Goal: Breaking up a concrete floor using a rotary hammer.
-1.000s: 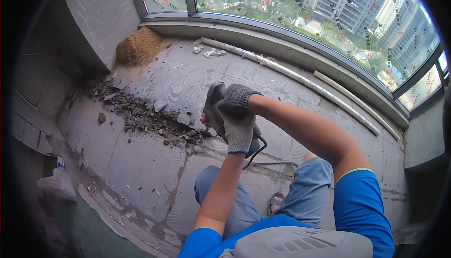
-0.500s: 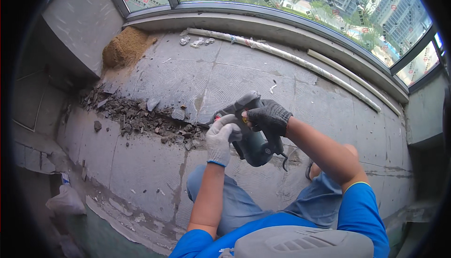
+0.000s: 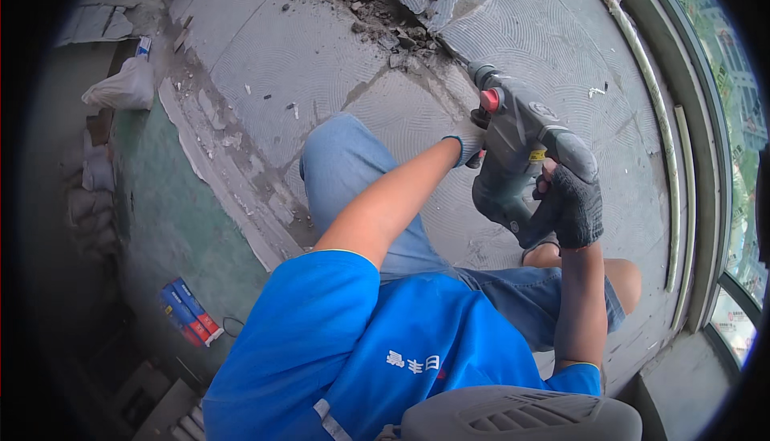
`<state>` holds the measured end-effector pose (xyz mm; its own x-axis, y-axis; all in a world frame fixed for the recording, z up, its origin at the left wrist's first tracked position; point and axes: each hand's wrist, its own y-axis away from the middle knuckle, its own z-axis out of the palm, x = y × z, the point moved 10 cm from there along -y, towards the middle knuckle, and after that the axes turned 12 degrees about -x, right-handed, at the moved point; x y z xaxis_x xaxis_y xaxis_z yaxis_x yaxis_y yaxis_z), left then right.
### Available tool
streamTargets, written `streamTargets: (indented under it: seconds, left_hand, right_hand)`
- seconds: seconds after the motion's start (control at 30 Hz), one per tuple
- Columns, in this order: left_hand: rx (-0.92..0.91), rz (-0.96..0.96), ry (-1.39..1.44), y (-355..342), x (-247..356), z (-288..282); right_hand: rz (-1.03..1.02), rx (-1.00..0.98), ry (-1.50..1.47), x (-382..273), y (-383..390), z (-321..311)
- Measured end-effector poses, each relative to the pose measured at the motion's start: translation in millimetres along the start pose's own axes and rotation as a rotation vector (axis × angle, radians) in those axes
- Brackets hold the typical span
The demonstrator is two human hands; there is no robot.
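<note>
My left hand (image 3: 467, 142), in a pale glove, is partly hidden by the dark rotary hammer and is closed on its front side grip. My right hand (image 3: 573, 207), in a dark fingerless glove, grips the rear handle. The rotary hammer (image 3: 513, 132) has a red knob and points up-left, its bit reaching toward the broken edge of a floor tile (image 3: 433, 12). Dark rubble (image 3: 357, 8) lies along that broken strip. My bent knees are on either side below the tool.
Two white pipes (image 3: 650, 88) lie along the window (image 3: 734, 136) on the right. A white sack (image 3: 120, 88), stacked bags (image 3: 92, 216) and blue-red boxes (image 3: 188, 312) are on the left. A strip of broken flooring (image 3: 216, 160) borders a green floor area (image 3: 156, 184).
My view has swung so the window moved from top to right. My left hand has gone from the tool's body to its front grip, and the hammer now points toward the rubble.
</note>
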<state>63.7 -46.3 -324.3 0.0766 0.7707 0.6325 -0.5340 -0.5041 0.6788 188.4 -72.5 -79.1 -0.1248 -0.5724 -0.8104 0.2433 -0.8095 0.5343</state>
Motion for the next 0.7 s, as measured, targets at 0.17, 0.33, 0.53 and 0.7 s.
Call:
streamTargets:
  seconds: [0.17,0.33,0.53,0.7]
  left_hand:
    - [0.252,0.254,-0.293,-18.4,14.2,-17.8]
    - [0.439,0.489,-0.328,-23.4,-3.4,-39.0]
    - [0.302,0.232,-0.015,-39.5,-31.0,-37.3]
    - [0.291,0.222,-0.501,-12.7,9.3,-16.7]
  right_hand:
    - [-0.036,0.036,0.078,-18.4,12.2,-1.5]
    - [0.046,0.052,0.081,-8.8,2.7,-2.2]
    - [0.058,0.127,0.1,4.1,9.3,-5.1]
    - [0.011,0.128,-0.091,16.2,0.4,-21.2]
